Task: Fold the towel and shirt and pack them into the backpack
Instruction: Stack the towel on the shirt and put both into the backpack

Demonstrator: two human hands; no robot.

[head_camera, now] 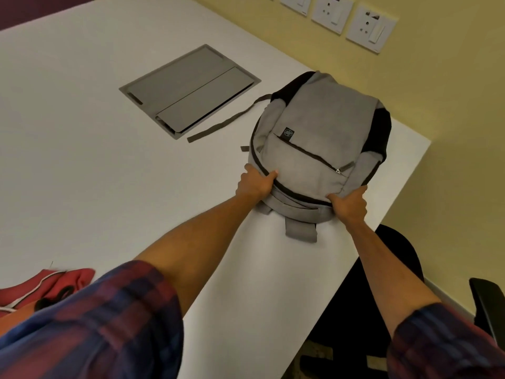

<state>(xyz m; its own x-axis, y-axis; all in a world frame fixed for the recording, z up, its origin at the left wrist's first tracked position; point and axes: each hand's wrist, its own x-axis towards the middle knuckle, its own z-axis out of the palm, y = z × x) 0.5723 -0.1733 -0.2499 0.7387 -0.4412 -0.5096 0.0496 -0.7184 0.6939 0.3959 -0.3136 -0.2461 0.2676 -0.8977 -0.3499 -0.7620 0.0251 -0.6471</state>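
A grey backpack (317, 132) with black side panels lies front up on the white table (82, 160), near its right edge, with its top end toward me. My left hand (255, 181) grips the top left corner of the bag, thumb on the front panel. My right hand (349, 205) grips the top right corner. The main zip and the front pocket zip both look closed. A red garment (54, 285) with a white trim lies bunched at the near left of the table, partly hidden by my left sleeve. No towel is in view.
A grey cable-box lid (188, 88) sits flush in the table behind the bag, with a loose backpack strap (218, 124) lying at its corner. A black office chair (382, 283) stands beside the table's right edge. Wall sockets (371, 28) line the yellow wall.
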